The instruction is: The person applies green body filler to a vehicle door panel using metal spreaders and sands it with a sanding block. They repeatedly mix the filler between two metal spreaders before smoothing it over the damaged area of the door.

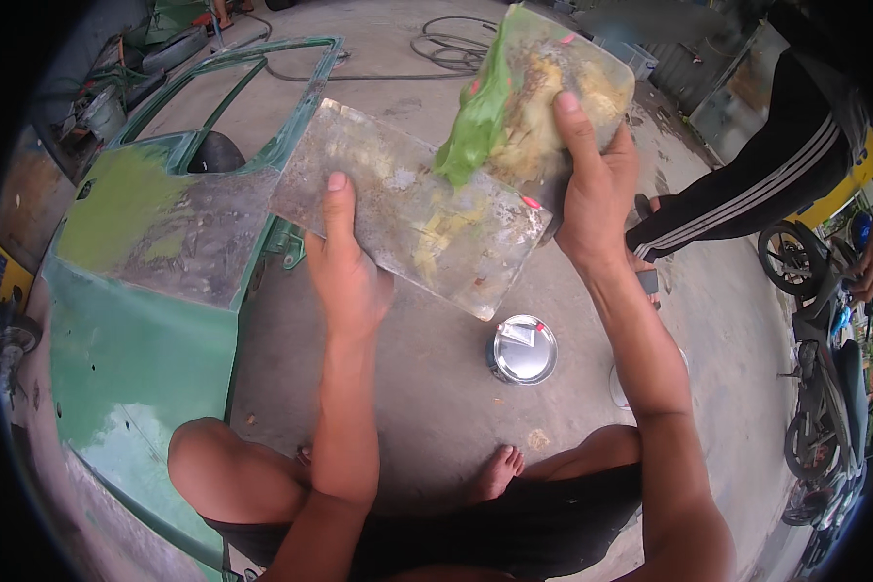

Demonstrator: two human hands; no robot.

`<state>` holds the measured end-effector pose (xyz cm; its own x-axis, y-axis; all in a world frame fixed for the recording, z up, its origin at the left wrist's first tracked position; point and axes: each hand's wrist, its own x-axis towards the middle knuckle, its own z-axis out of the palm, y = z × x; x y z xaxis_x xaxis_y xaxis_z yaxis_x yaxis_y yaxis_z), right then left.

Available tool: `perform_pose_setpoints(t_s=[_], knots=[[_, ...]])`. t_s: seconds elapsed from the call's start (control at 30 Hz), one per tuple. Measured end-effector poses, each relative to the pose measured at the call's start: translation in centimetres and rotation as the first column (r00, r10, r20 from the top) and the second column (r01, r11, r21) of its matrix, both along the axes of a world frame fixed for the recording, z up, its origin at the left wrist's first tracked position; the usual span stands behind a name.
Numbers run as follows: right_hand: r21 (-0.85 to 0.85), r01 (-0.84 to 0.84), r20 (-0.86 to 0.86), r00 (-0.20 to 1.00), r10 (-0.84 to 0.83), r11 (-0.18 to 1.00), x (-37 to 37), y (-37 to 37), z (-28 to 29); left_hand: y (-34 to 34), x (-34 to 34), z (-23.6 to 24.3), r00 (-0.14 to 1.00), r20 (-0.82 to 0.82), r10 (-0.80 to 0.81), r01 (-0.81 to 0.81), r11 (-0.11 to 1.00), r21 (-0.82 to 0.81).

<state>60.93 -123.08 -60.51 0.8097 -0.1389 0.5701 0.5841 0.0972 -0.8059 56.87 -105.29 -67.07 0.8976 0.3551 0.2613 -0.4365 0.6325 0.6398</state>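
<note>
My left hand [346, 267] grips a stained rectangular sheet [388, 179] by its near edge, thumb on top. My right hand [597, 199] holds a second stained plate [543, 112], also thumb on top, tilted above the far right part of the first. Thick green putty [477, 126] clings along the left edge of this second plate and reaches down to the sheet. Small pink-red spots show on the putty and on both plates. To the left stands a green vehicle door [141, 335] with a sanded patch and a yellow-green smear.
A round can [526, 361] with a silver lid stands on the concrete floor, a small white tube [516, 335] lying on it. A person in black striped trousers [747, 184] is at the right, near parked motorcycles [815, 378]. A hose [451, 48] lies coiled at the back.
</note>
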Motion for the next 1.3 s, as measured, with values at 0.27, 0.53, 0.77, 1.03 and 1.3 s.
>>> perform_pose_setpoints(t_s=[0.27,0.53,0.77,1.03,1.3], knots=[[-0.849,0.164,0.157,0.986,-0.057,0.503,-0.2,-1.6,2.7,3.0,1.4,-1.9,0.957,-0.057,0.283,-0.271,0.949,0.159],[-0.827,0.137,0.339,0.895,0.291,0.545,-1.2,2.2,-0.2,1.8,1.5,-2.6,0.736,-0.036,0.676,-0.607,0.682,0.408],[-0.788,0.128,0.322,0.919,0.227,0.602,-0.6,1.2,1.4,3.0,1.2,-0.9,0.722,-0.044,0.690,-0.638,0.689,0.344],[-0.632,-0.091,0.101,0.975,0.198,0.769,0.6,1.5,2.6,3.5,1.5,-0.5,0.989,-0.111,0.100,-0.106,0.993,-0.054],[-0.251,-0.274,-0.301,0.934,0.194,0.928,1.0,-1.8,0.6,4.4,1.8,-0.8,0.986,0.083,0.143,-0.140,0.990,-0.030]])
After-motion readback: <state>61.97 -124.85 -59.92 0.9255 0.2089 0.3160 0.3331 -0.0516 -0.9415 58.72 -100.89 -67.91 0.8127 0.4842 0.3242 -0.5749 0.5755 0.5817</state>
